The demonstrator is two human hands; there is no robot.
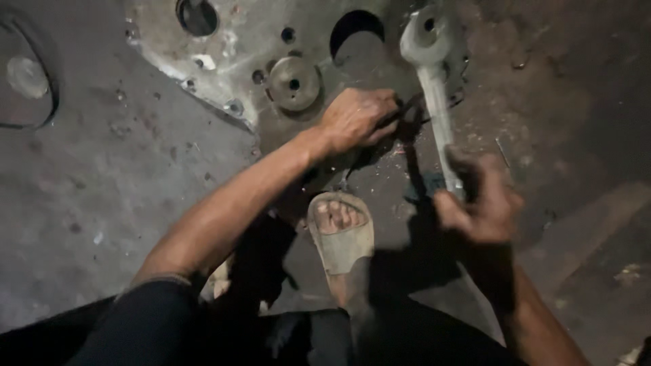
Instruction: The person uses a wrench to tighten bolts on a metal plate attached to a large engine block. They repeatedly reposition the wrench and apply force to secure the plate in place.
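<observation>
A grimy metal plate (224,47) with several round holes lies on the concrete floor. My left hand (356,118) rests on its near edge, fingers closed on a small dark tool or part that I cannot make out. My right hand (478,203) grips the handle end of a large pale ring spanner (434,88), whose ring head lies over the plate's far right corner. The hand is blurred. A round metal boss (293,83) sits on the plate just left of my left hand.
My foot in a worn sandal (339,234) stands on the floor between my arms, just below the plate. A dark curved cable or ring (47,102) lies at the far left. Debris and metal chips litter the floor to the right.
</observation>
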